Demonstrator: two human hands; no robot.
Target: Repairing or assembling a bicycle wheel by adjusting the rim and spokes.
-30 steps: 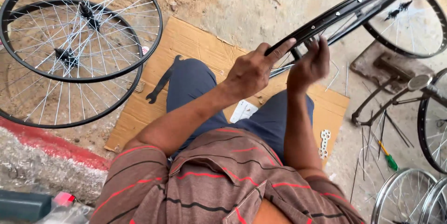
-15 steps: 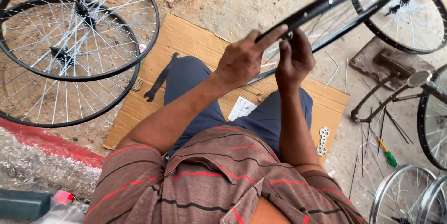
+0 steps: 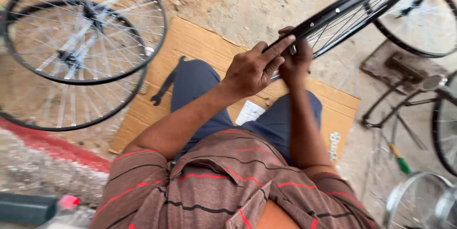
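Observation:
I sit on a sheet of cardboard (image 3: 200,43) with a black spoked bicycle rim (image 3: 354,5) held up edge-on in front of me. My left hand (image 3: 254,69) grips the near edge of the rim, forefinger stretched along it. My right hand (image 3: 296,60) is closed just behind it at the rim's inner side, fingers pinched among the spokes; what they pinch is hidden.
Two spoked wheels (image 3: 81,29) lie stacked on the sandy ground at the left. Another wheel (image 3: 423,19) lies at the top right, more rims (image 3: 414,200) at the lower right. A black wrench (image 3: 166,84), a green-handled screwdriver (image 3: 399,158) and a metal stand (image 3: 404,100) lie around me.
Both hands and the rim have risen and drawn closer together; my right hand moved from the rim's outer edge to its inner side beside the left hand.

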